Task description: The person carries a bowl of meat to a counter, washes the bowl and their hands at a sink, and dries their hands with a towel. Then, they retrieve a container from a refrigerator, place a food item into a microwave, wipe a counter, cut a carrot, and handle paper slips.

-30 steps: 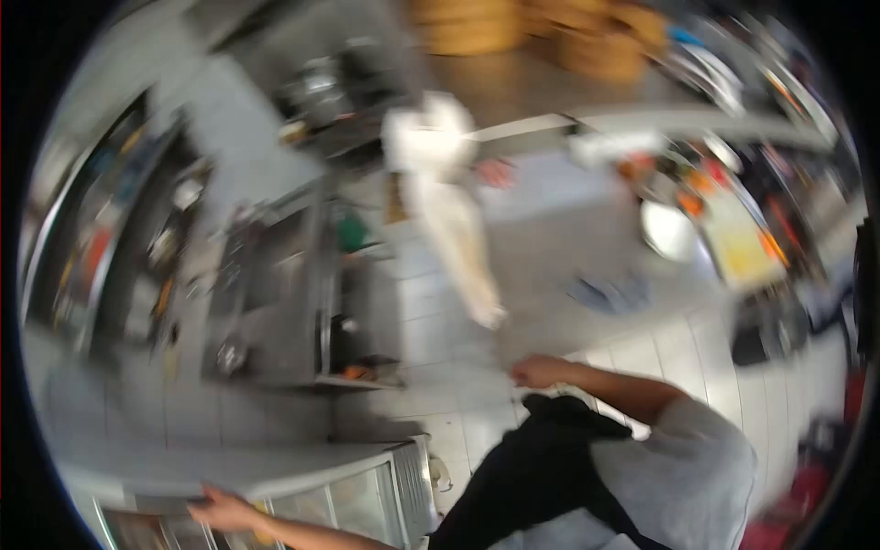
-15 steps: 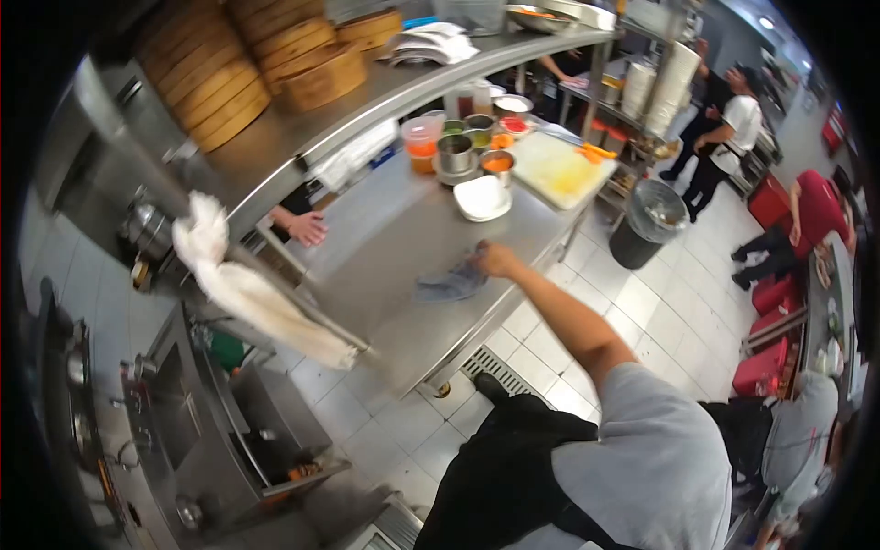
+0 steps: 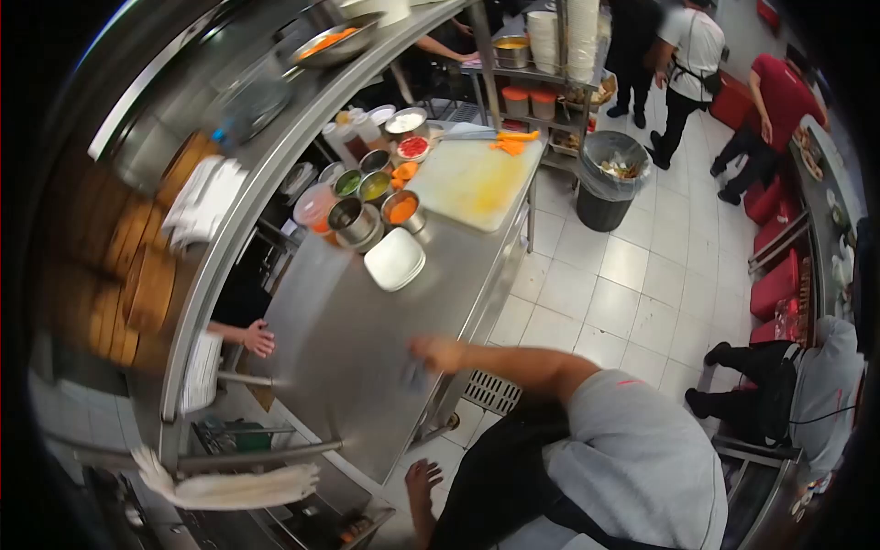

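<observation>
One cloth (image 3: pixel 412 374), bluish and blurred, lies on the steel table (image 3: pixel 321 367) near the edge on the wearer's side. Right hand (image 3: pixel 438 353) is on top of it with the arm stretched across the table edge. Too much blur to tell whether the fingers are clamped or just pressing.

Left hand (image 3: pixel 422 477) hangs low beside the apron, fingers spread, holding nothing.

- Bare steel lies between the right hand and one stack of square white plates (image 3: pixel 394 259).
- Past the plates is a cluster of round pots (image 3: pixel 353 220), at least six, with orange, green and red fills.
- One orange plastic tub (image 3: pixel 316 206) sits just beside them.
- One cutting board (image 3: pixel 472 179) is at the far end, with orange pieces (image 3: pixel 513 142) on its corner.
- One co-worker's hand (image 3: pixel 259 339) rests on the opposite table edge, apart from the cloth.
- One lined bin (image 3: pixel 610 179) stands on the floor past the table end.
- Three people (image 3: pixel 687 46) stand beyond it, and a fourth is low at the right edge.
- One white towel (image 3: pixel 229 486) is draped on a rail below the table.
- The bamboo steamers (image 3: pixel 137 266) on the left are too blurred to count.
</observation>
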The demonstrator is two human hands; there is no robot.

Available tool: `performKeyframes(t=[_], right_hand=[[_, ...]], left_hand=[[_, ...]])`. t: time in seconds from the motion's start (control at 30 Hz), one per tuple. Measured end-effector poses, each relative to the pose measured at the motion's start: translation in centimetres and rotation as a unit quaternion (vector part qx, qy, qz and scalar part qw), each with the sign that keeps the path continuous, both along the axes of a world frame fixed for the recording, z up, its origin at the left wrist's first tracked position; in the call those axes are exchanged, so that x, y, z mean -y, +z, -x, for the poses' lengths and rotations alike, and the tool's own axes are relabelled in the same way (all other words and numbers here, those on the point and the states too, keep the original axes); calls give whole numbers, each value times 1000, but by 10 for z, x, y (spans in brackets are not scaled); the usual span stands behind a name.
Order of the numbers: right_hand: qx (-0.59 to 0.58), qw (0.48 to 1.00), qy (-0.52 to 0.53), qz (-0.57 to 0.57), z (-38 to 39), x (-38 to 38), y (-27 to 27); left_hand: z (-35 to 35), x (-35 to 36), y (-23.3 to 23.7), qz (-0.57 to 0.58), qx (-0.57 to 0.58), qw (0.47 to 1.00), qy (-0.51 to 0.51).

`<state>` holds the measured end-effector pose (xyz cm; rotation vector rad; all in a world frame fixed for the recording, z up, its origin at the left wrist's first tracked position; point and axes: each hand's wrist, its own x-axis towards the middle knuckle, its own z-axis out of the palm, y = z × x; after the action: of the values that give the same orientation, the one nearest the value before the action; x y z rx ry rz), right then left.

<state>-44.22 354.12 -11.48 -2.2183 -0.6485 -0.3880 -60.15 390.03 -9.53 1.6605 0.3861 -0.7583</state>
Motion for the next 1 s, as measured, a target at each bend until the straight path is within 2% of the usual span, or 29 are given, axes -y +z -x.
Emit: performKeyframes(t=[0.03,0.07,0.1,0.13,0.17,0.2,0.27,0.33,0.37,0.4,0.43,0.5,0.6,0.67,0.77,0.8,0.83,0.87,0.9,0.93,0.97,1.0], right_hand=[[-73,992,-97,-20,-4,54,13],[-136,970,-200,23,-13,105,16],[-83,961,-249,83,-8,152,50],[-132,942,-282,125,-15,188,50],[-179,919,-311,165,-23,217,47],[-181,918,-312,167,-22,236,73],[-403,856,-235,221,-14,263,158],[-276,918,-257,125,-34,313,140],[-224,936,-271,27,-42,334,146],[-241,927,-281,-66,-53,353,157],[-197,930,-256,-173,-59,366,174],[-152,927,-250,-233,-95,403,167],[-170,923,-291,-186,-141,430,182],[-91,929,-342,-112,-177,449,160],[-100,911,-389,-96,-212,459,131],[-37,907,-418,-21,-222,459,101],[-74,905,-417,34,-228,455,65],[-1,910,-409,61,-215,432,70],[32,952,-299,52,-203,421,60],[-9,982,-174,78,-182,411,57],[-119,985,-70,100,-153,401,66],[-245,962,29,116,-121,398,87]], left_hand=[[-10,44,21,26,18,998,-48],[-21,85,31,41,11,996,-76],[-32,121,36,67,18,991,-117],[-40,163,65,75,20,986,-149],[-49,192,72,77,16,985,-154],[-59,216,77,115,33,978,-174],[-78,255,90,158,50,968,-189],[-96,276,106,165,79,959,-216],[-104,280,111,165,77,960,-212],[-113,281,114,146,75,963,-216],[-121,283,115,125,70,964,-222],[-134,280,104,133,78,966,-209],[-152,282,86,96,100,973,-186],[-163,293,74,98,84,975,-183],[-183,324,65,108,50,977,-177],[-193,335,51,118,89,972,-184],[-199,342,37,128,123,965,-191],[-204,351,44,127,113,966,-196],[-214,368,58,121,114,964,-209],[-228,389,66,119,123,961,-216],[-237,399,68,119,120,962,-215],[-245,406,68,120,133,958,-222]])
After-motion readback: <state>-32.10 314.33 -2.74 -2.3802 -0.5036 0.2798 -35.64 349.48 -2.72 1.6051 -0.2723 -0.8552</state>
